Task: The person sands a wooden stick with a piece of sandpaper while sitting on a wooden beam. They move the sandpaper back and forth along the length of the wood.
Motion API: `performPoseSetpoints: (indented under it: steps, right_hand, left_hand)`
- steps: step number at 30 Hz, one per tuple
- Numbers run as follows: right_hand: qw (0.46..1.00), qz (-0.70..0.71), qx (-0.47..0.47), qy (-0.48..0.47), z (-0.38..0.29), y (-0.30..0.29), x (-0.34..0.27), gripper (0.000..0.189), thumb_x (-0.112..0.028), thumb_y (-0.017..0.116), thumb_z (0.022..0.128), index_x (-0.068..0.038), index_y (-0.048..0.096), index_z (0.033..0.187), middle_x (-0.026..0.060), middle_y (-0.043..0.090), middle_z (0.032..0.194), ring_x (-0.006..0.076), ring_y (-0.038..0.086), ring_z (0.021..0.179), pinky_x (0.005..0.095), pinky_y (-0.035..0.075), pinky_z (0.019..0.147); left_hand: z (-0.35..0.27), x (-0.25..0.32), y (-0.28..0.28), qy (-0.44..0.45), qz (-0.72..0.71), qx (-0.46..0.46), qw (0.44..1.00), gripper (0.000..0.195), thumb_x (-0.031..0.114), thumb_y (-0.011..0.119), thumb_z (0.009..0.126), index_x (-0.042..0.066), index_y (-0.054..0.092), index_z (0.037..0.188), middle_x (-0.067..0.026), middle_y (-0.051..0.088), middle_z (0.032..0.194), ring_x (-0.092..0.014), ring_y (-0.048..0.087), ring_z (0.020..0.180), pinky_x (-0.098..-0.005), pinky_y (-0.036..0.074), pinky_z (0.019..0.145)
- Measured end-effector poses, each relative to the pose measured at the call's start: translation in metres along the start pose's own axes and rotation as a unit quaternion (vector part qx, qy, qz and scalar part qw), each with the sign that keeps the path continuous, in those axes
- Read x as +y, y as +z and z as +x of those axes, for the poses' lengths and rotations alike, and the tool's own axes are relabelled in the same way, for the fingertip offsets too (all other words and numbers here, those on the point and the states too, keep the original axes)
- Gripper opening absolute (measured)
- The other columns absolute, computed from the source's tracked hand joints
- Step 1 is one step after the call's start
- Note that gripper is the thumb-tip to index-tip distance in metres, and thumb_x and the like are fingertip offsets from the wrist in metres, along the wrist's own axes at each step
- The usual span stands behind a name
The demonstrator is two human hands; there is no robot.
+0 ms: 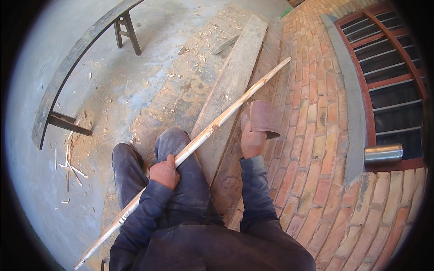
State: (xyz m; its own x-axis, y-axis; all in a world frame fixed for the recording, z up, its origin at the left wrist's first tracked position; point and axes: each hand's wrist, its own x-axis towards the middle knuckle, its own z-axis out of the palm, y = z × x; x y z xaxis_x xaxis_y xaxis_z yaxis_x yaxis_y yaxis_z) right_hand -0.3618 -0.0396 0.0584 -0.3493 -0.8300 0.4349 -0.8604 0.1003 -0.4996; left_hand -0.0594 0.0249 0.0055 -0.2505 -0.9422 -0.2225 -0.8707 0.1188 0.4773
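A long peeled wooden pole (pixel 203 134) runs slantwise across my lap, from the lower left up towards the brick wall. My left hand (pixel 165 172) is closed around it near its middle, above my thigh. In my right hand (pixel 252 140) is a curved sheet of reddish-brown sandpaper (pixel 264 117), gripped at its left edge with the thumb showing. The sandpaper stands to the right of the pole, apart from it. Brown knot marks and streaks show along the pale pole, with several dark notches on its lower part.
A narrow wooden bench (pixel 73 64) stands at the left. Wide planks (pixel 234 78) lie beside the brick wall (pixel 312 135). Wood shavings (pixel 200 37) and split sticks (pixel 69 166) litter the concrete floor. A metal cylinder (pixel 383 153) rests on the sill of a red-framed barred window (pixel 369 111).
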Motion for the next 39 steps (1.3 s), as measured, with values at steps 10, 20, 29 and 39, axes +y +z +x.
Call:
performPoseSetpoints:
  steps: [10,20,29,39]
  right_hand:
    - [0.998,0.001,-0.070,-0.004,-0.015,0.071,0.064,0.027,-0.020,0.061,0.091,0.001,0.071,0.103,0.0266,0.069,0.103,0.0446,0.065,0.096,0.0513,0.051,0.085]
    - [0.999,-0.036,-0.030,-0.015,-0.044,0.096,0.050,0.028,-0.017,0.057,0.095,0.003,0.070,0.110,0.0246,0.069,0.113,0.0421,0.065,0.106,0.0475,0.051,0.092]
    - [0.998,-0.066,0.021,0.009,-0.025,0.069,0.029,0.024,-0.016,0.061,0.094,0.001,0.071,0.107,0.0247,0.071,0.102,0.0429,0.068,0.091,0.0473,0.054,0.079]
    - [0.994,-0.061,-0.033,-0.086,-0.028,0.081,0.023,0.028,-0.008,0.058,0.092,0.001,0.068,0.116,0.0214,0.067,0.119,0.0386,0.062,0.114,0.0447,0.050,0.096]
  left_hand:
    - [0.003,0.001,0.001,-0.003,0.004,-0.007,1.000,0.016,0.015,0.060,0.081,0.006,0.053,0.093,-0.0215,0.068,0.071,-0.041,0.068,0.065,-0.0525,0.054,0.061]
    - [0.003,0.001,0.003,-0.004,0.008,-0.007,1.000,0.017,0.014,0.061,0.081,0.006,0.053,0.093,-0.0219,0.068,0.072,-0.041,0.068,0.064,-0.0523,0.054,0.061]
    - [0.001,0.005,-0.003,-0.005,0.003,-0.013,1.000,0.018,0.015,0.062,0.080,0.006,0.052,0.093,-0.0219,0.068,0.073,-0.041,0.069,0.066,-0.0519,0.055,0.062]
    - [0.001,0.006,-0.005,0.002,0.005,-0.012,1.000,0.017,0.014,0.062,0.081,0.005,0.053,0.091,-0.0209,0.068,0.072,-0.040,0.069,0.066,-0.0511,0.055,0.061]
